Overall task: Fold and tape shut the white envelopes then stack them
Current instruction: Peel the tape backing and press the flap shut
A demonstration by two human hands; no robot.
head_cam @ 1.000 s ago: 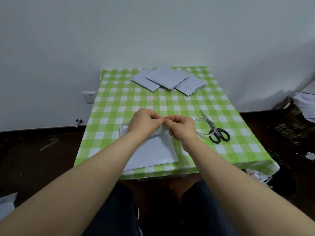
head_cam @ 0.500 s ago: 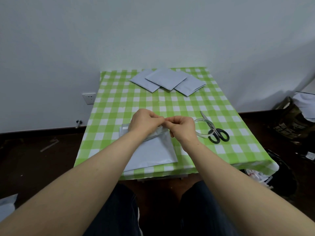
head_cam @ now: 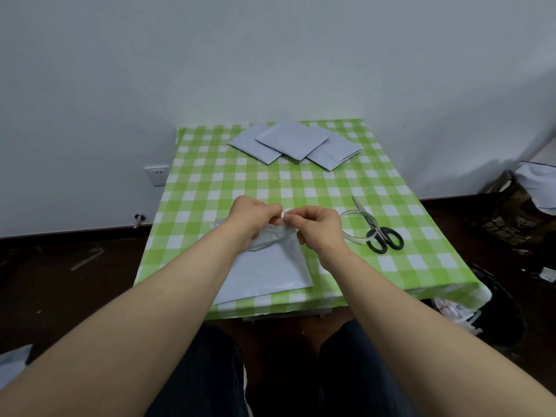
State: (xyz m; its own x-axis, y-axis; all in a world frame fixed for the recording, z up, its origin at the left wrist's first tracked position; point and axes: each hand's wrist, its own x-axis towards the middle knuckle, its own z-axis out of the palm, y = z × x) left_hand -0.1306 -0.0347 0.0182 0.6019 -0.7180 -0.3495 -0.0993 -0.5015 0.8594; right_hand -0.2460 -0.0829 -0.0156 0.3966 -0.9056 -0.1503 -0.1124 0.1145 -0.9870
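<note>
Head view: the left hand [head_cam: 249, 215] and the right hand [head_cam: 319, 227] are held close together above the near middle of the table [head_cam: 210, 182], fingertips almost meeting. A small pale strip [head_cam: 283, 214], which looks like tape, is pinched between them, with the fingers of both hands curled round it. Whether it is already stuck to anything cannot be told.

The envelope [head_cam: 270, 272] being worked on lies flat on the green checked cloth, directly beneath and just near of the hands. Its long axis runs from near to far, and its near edge reaches almost to the table's near edge. Its far end, where a greyish flap seems to be raised or creased, is partly covered by the left hand, so that hand is judged the nearer one for holding the flap down. The strip is held just above that far end, so only a short drop onto the flap appears to be needed.

The tape roll [head_cam: 358, 227] lies just right of the right hand, touching the scissors [head_cam: 382, 236]. Three envelopes [head_cam: 294, 144], overlapping loosely, lie at the far edge, well apart from the hands.
</note>
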